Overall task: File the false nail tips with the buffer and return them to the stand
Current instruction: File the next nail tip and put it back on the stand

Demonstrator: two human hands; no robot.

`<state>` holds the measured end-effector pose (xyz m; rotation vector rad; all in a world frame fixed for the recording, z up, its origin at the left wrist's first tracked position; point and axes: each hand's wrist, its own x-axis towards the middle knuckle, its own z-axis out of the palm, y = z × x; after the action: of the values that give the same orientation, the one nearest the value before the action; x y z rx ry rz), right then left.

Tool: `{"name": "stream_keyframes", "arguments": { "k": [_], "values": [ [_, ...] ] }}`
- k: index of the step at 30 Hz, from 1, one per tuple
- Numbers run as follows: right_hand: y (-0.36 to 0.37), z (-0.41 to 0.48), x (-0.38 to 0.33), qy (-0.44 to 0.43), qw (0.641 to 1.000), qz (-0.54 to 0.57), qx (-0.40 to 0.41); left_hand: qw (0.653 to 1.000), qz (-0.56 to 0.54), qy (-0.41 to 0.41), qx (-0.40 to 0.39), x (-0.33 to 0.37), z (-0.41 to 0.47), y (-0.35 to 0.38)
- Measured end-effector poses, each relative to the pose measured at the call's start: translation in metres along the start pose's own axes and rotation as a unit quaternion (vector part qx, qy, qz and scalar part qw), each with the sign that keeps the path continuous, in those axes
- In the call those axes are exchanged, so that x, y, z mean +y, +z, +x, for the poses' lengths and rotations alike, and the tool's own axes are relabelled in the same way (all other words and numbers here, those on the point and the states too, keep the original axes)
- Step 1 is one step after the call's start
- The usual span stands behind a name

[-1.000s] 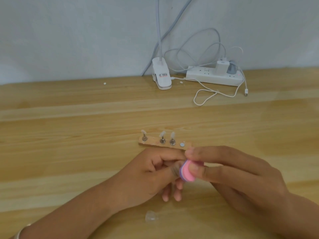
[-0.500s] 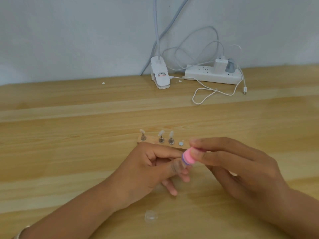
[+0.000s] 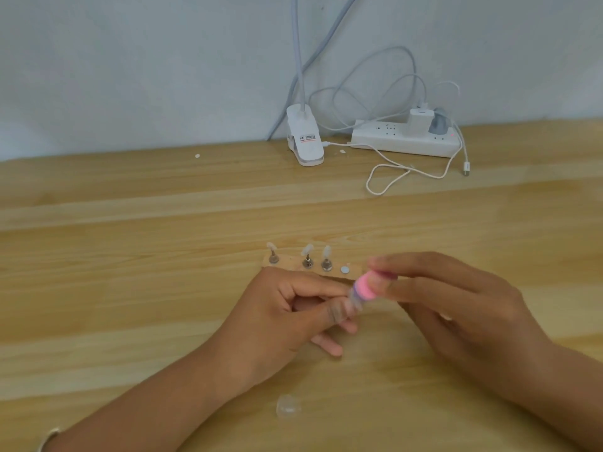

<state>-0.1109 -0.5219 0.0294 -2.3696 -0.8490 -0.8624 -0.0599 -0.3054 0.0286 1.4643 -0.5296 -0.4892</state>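
A small wooden stand (image 3: 287, 263) lies on the table with three clear nail tips (image 3: 308, 250) upright on metal holders and one bare round magnet (image 3: 344, 270) to their right. My right hand (image 3: 456, 308) pinches a pink and purple buffer block (image 3: 364, 288) between thumb and fingers. My left hand (image 3: 287, 316) pinches something small at its thumb and forefinger, pressed against the buffer; the nail tip itself is hidden by the fingers and blur. Both hands hover just in front of the stand's right end.
A clear small plastic piece (image 3: 288, 406) lies on the table near my left forearm. At the back stand a white clip lamp base (image 3: 304, 140), a power strip (image 3: 404, 138) with chargers, and a loose white cable (image 3: 391, 177). A bracelet (image 3: 45, 437) is on my left wrist.
The buffer in my right hand has moved up and slightly right against the left fingertips, a filing stroke. My left hand has stayed almost where it was.
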Motion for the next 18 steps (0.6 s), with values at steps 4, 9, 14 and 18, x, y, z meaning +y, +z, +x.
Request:
{"name": "stream_keyframes", "arguments": {
  "k": [4,9,14,18],
  "values": [
    [0.002,0.000,0.000,0.005,1.000,-0.013,-0.003,1.000,0.012,0.005,-0.007,-0.002,-0.001,-0.001],
    [0.000,0.003,-0.001,0.064,0.998,0.008,0.023,1.000,-0.003,-0.004,0.003,-0.001,-0.001,0.000],
    [0.006,0.002,-0.013,0.007,1.000,0.020,-0.008,1.000,-0.022,-0.006,-0.021,0.006,-0.003,0.001],
    [0.002,0.002,-0.006,0.009,1.000,0.012,0.000,1.000,-0.009,0.015,0.010,0.006,-0.005,0.002]
  ]
}}
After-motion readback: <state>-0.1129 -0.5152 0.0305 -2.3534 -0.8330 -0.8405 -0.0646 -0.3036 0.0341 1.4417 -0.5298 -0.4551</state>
